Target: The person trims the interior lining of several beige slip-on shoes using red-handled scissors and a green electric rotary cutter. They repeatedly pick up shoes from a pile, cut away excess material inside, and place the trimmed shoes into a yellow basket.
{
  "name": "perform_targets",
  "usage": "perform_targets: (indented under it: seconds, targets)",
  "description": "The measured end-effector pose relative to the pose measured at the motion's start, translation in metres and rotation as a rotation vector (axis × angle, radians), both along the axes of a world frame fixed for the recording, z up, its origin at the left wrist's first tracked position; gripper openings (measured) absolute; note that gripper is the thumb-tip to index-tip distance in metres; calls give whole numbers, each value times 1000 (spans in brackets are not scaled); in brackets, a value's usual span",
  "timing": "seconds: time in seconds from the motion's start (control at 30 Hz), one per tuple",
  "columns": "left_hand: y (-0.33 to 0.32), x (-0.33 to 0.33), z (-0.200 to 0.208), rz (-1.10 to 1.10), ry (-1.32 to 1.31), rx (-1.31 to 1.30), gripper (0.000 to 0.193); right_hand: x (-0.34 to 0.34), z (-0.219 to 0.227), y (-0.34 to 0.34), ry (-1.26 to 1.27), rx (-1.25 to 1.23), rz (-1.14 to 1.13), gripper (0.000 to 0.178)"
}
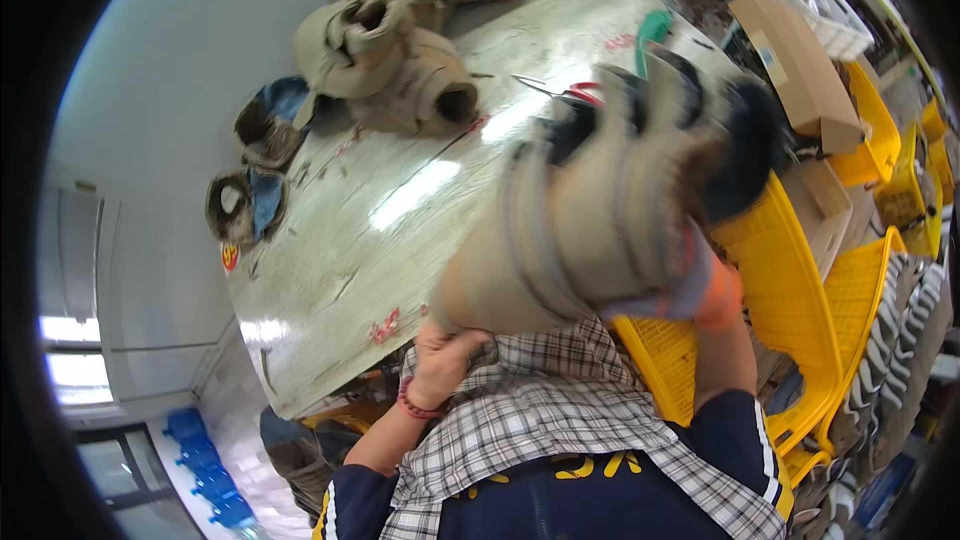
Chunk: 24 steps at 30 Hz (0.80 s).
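Observation:
A bundle of beige, suede-like boot uppers [540, 230], with curved flaps and dark lining, is held up over the near side of the table. It is slightly blurred. My left hand [445, 365], with a red bead bracelet at the wrist, is closed on its lower left end. At the right end, my right hand [690, 285], in a grey and orange glove, grips the bundle from below; most of its fingers are hidden. More beige boot uppers [400, 60] lie piled on the far left of the table [350, 260].
Red-handled scissors [580, 92] and a green tool [652, 28] lie beyond the bundle. Two dark, blue-lined pieces [265, 205] sit at the left edge. Yellow baskets [790, 270], a cardboard box [800, 70] and a white crate [800, 0] crowd the right.

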<state>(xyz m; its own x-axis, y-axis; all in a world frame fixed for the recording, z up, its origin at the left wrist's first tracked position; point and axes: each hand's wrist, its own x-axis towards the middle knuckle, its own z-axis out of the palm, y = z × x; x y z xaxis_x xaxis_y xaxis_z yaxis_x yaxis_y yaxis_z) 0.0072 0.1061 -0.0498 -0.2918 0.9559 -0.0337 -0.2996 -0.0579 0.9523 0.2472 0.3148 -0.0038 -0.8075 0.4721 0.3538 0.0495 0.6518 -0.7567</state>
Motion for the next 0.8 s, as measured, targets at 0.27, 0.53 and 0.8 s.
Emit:
perform_targets:
  seconds: [0.27,0.53,0.8]
  targets:
    - [-58,-89,-17,520,156,-86,19,-121,-47,91,174,214,-378,23]
    - [-82,-117,-22,847,149,-106,31,-93,-100,254,-783,301,-1167,57]
    - [-86,-136,-30,612,-217,186,48,3,-149,384,-666,-161,-996,29]
